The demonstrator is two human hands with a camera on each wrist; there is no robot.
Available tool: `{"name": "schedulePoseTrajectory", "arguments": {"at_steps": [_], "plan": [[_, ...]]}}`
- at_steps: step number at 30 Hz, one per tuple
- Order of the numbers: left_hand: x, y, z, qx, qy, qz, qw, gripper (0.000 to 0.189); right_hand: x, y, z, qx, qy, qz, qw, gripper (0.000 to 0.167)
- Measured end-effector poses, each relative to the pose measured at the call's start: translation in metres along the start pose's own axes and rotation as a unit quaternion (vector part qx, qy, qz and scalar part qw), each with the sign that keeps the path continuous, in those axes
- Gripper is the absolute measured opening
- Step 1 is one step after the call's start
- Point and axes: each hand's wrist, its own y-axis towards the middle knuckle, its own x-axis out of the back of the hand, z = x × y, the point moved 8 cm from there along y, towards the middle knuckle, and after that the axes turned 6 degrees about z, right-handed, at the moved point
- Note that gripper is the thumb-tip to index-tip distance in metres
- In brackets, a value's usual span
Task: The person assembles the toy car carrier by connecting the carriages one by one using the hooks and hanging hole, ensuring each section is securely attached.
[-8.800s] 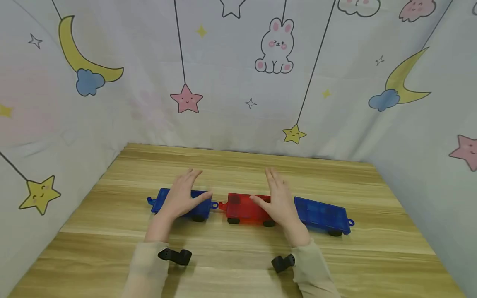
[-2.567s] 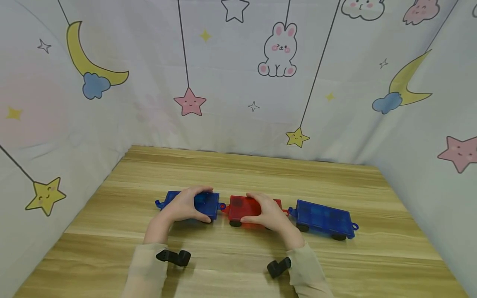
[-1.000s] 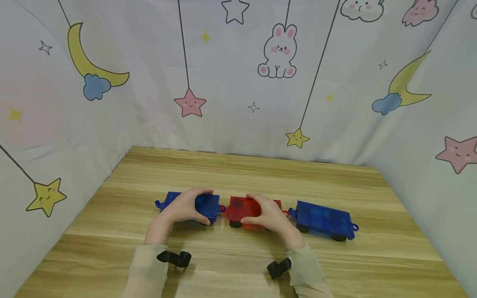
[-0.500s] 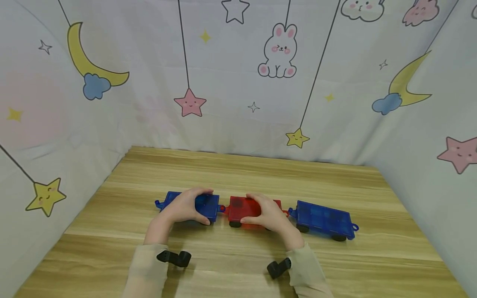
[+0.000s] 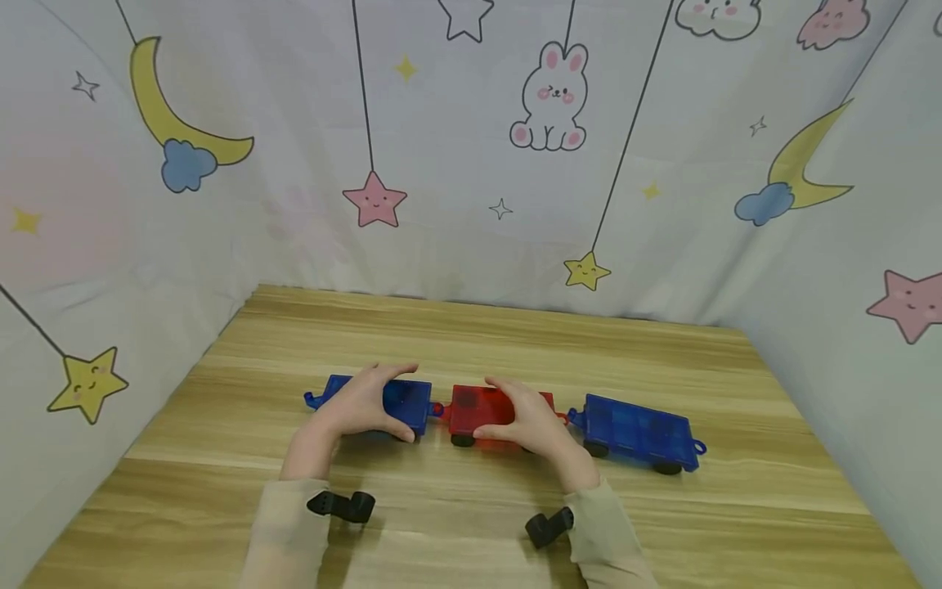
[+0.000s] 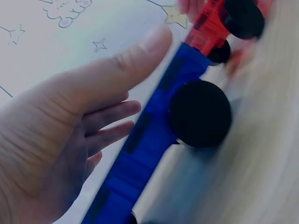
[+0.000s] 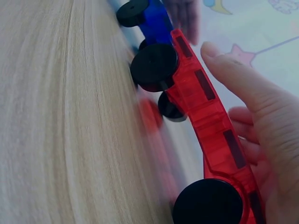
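Note:
Three flat translucent toy wagons with black wheels stand in a row on the wooden table: the left blue wagon (image 5: 407, 401), the red wagon (image 5: 471, 409) and the right blue wagon (image 5: 639, 432). The red wagon's hook sits in the left blue wagon's ring. Its own ring meets the right blue wagon's hook. My left hand (image 5: 359, 402) arches over the left blue wagon, thumb and fingers spread. In the left wrist view a gap shows between that thumb and the wagon's side. Over the red wagon, my right hand (image 5: 533, 421) is likewise spread, its thumb apart from the edge.
The wooden table (image 5: 456, 507) reaches back to a white curtain (image 5: 456, 254) printed with stars, moons and a rabbit, which also closes both sides. Each wrist wears a black camera, the left camera (image 5: 342, 505) and the right camera (image 5: 549, 528).
Earlier the left blue wagon and the red wagon stood slightly apart; now they are hooked together. Since half a second ago my left fingers have lifted off the blue wagon. The right blue wagon stays put.

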Motion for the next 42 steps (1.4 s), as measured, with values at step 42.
{"name": "schedulePoseTrajectory", "arguments": {"at_steps": [42], "plan": [[-0.075, 0.064, -0.094, -0.042, 0.026, -0.018, 0.9986, 0.12, 0.093, -0.084, -0.105, -0.049, -0.012, -0.052, 0.9974, 0.09]]}}
